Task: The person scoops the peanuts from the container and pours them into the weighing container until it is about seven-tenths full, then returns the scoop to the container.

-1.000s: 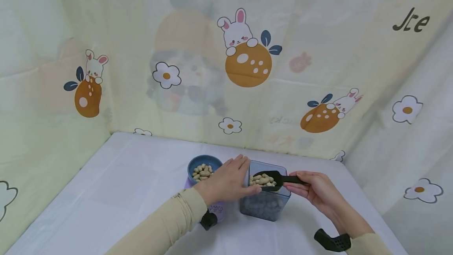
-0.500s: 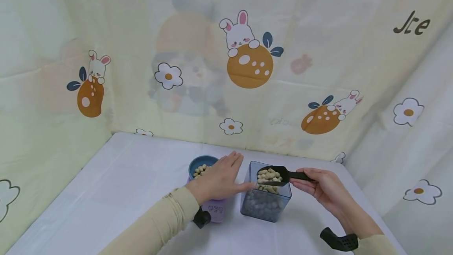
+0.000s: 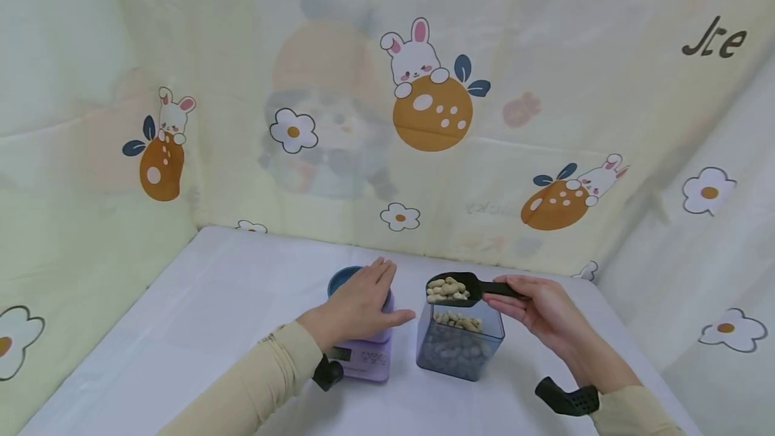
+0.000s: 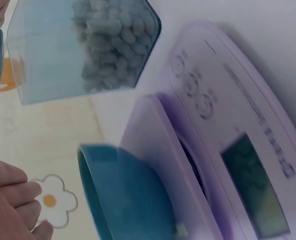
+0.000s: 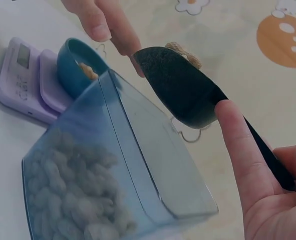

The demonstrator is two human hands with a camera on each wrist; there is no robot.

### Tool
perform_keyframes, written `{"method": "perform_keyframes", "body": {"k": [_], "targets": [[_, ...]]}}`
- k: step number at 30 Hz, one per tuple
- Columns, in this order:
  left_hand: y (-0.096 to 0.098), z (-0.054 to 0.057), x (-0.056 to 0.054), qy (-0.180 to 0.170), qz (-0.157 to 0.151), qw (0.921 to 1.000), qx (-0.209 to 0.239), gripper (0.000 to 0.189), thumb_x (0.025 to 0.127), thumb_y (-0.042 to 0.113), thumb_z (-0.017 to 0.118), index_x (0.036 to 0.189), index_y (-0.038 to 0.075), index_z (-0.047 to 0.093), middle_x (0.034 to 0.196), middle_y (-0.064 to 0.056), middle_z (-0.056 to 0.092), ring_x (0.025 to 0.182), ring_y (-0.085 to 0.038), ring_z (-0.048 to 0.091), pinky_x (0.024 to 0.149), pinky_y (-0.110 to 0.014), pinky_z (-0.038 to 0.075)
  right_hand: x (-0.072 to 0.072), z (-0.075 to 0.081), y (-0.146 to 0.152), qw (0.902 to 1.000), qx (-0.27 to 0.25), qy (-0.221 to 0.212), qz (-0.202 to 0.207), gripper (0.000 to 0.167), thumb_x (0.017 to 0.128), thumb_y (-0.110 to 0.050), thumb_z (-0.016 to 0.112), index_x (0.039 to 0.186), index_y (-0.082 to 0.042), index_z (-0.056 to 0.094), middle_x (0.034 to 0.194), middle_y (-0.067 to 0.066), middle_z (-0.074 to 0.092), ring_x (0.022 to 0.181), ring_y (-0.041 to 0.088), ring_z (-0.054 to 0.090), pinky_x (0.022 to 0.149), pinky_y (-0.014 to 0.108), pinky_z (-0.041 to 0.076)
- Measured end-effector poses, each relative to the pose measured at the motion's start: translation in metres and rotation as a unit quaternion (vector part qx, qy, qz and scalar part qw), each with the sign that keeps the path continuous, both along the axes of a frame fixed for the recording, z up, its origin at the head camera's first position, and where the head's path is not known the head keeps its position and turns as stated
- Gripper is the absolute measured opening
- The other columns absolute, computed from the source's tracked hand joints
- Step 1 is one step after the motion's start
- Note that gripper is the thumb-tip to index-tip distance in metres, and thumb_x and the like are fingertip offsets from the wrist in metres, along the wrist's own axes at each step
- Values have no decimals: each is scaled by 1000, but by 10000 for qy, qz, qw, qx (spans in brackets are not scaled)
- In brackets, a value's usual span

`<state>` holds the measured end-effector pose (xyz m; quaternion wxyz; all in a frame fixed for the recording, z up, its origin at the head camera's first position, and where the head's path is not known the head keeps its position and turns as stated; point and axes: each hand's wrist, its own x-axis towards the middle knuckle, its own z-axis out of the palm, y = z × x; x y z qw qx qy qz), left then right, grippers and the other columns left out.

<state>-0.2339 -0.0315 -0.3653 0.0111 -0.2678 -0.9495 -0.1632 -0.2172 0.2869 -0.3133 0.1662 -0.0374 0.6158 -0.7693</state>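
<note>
My right hand [image 3: 535,298] grips the handle of a black scoop [image 5: 183,90] loaded with unshelled peanuts [image 3: 447,288]. The scoop is held above the rim of a clear blue-grey plastic bin [image 3: 454,352], which holds more peanuts [image 5: 72,195]. My left hand [image 3: 357,301], fingers straight, hovers over a blue bowl [image 4: 122,195] and hides most of it in the head view. The bowl sits on the platform of a purple kitchen scale [image 3: 369,362]; some peanuts show inside it in the right wrist view [image 5: 87,71]. The scale's display [image 4: 253,185] is too dim to read.
A white-covered table [image 3: 242,301] carries the scale and the bin side by side. Behind it hangs a patterned cloth [image 3: 339,173] with rabbits and flowers, and similar cloth encloses both sides. A black wrist mount [image 3: 568,397] is worn on the right wrist.
The scoop of peanuts has risen out of the bin to above its rim. My left hand has shifted left, away from the bin and over the bowl, uncovering more of the scale's front.
</note>
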Motion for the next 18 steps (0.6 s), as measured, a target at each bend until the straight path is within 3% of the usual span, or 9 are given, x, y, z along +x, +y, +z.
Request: {"method": "perform_keyframes", "body": {"k": [14,18], "targets": [[-35,-8,1,67,195,9997,150,95,94,67,48,155,-3,26,162,-19,26,153,-32,19,124,-45,21,-16,-1,-49,9998,200,74,0,24,107,-11,40,115,-2,61,108,3,71,98,21,74,90,32,58],[-44,-10,0,39,278,9995,130,96,94,67,49,154,-4,26,162,-20,26,153,-32,19,125,-45,21,-19,-1,-61,9994,349,88,-20,32,107,-13,40,131,6,51,109,3,71,98,20,74,90,31,57]]}}
